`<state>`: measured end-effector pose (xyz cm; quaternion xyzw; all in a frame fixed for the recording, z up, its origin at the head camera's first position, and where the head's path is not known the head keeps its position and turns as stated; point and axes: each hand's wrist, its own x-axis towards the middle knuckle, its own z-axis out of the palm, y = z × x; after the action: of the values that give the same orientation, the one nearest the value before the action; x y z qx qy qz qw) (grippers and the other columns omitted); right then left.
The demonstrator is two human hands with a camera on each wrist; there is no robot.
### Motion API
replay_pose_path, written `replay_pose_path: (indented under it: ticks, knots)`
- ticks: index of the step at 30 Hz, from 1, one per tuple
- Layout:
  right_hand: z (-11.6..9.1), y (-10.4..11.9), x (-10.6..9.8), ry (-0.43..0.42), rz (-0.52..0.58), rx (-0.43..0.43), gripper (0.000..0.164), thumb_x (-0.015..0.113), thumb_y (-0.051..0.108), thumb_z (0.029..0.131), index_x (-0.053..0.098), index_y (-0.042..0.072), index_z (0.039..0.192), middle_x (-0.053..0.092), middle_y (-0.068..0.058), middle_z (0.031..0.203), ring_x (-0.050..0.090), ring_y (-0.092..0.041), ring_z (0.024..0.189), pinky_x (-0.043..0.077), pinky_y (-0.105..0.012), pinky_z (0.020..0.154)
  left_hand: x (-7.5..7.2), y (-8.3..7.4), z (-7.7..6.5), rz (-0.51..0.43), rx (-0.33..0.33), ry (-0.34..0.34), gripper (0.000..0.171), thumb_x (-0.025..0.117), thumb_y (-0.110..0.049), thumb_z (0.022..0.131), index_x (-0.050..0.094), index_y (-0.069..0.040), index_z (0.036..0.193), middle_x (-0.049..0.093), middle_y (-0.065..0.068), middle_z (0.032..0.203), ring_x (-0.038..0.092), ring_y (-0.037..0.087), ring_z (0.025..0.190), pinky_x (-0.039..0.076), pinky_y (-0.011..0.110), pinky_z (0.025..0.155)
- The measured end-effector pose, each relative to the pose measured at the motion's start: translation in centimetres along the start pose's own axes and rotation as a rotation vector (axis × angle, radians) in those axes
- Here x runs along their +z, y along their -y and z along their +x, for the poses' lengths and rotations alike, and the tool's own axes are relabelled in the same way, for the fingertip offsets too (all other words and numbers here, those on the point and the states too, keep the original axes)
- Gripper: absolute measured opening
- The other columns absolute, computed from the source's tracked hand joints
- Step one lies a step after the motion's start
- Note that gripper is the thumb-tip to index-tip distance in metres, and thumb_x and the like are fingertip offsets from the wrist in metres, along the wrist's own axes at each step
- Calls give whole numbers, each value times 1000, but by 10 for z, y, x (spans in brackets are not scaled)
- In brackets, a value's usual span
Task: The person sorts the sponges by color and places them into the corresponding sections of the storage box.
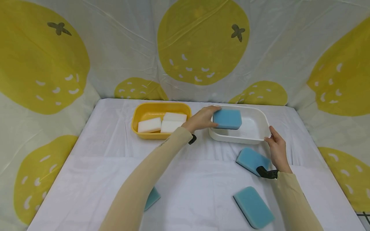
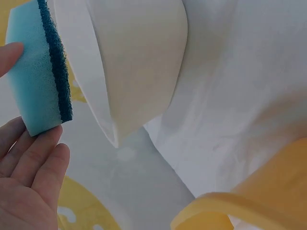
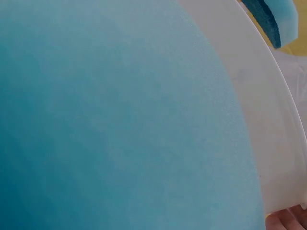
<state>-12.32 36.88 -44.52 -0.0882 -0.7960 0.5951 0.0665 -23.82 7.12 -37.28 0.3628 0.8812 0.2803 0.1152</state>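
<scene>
My left hand (image 1: 203, 118) grips a blue sponge (image 1: 228, 119) over the left part of a white tray (image 1: 231, 138). In the left wrist view, thumb and fingers hold this sponge (image 2: 36, 72) by its edges, and its dark scouring side faces the tray. My right hand (image 1: 278, 149) pinches the tray's right rim near the front corner. Just below that hand lies a second blue sponge (image 1: 251, 159), partly behind the wrist strap. It fills most of the right wrist view, with the tray wall (image 3: 268, 143) beyond it.
A yellow tray (image 1: 151, 136) with three white sponges (image 1: 173, 125) stands left of the white one. Another blue sponge (image 1: 254, 207) lies at the front right. One more blue sponge (image 1: 152, 199) shows partly behind the left sleeve. Lemon-print cloth (image 1: 199, 41) hangs around the table.
</scene>
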Motion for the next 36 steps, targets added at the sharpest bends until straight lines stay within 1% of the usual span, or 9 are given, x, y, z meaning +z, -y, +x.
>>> replay_pose_path:
  ticks: [6,13,20,25,30,36]
  knots:
    - [1,-2,-1,1,-2,-9,58,38,6,101,8,1,151,3,-14,158,3,-20,143,17,-18,109,7,2,5,-8,11,22,71,72,-20,87,36,1,145,39,12,148,38,19,132,28,19,107]
    - [3,-4,-2,4,-31,-3,57,38,7,102,9,3,151,4,-15,157,4,-21,143,19,-17,109,14,5,7,16,14,18,71,73,-20,87,37,3,144,42,13,145,42,20,129,31,21,106]
    - [2,-3,-2,4,-31,0,57,36,6,102,8,3,151,3,-14,158,4,-22,143,19,-19,109,23,8,12,34,-19,14,71,73,-21,87,39,1,144,44,12,144,43,20,128,31,21,106]
    - [1,-3,-2,-3,-40,2,57,37,7,102,9,4,152,4,-14,158,5,-22,143,19,-18,109,29,7,18,72,-34,12,70,73,-24,87,40,0,144,45,11,143,43,18,127,32,20,105]
    - [1,-5,-1,-8,-45,0,57,38,6,102,10,3,151,5,-16,157,6,-23,143,20,-18,109,33,5,22,89,-60,16,70,73,-25,87,40,-2,144,44,10,143,43,17,127,32,19,104]
    - [2,-4,-2,-16,-59,2,57,37,6,102,11,4,151,5,-15,157,7,-22,143,21,-18,108,36,6,26,97,-83,15,70,72,-27,87,40,-4,144,45,9,143,43,17,127,32,20,105]
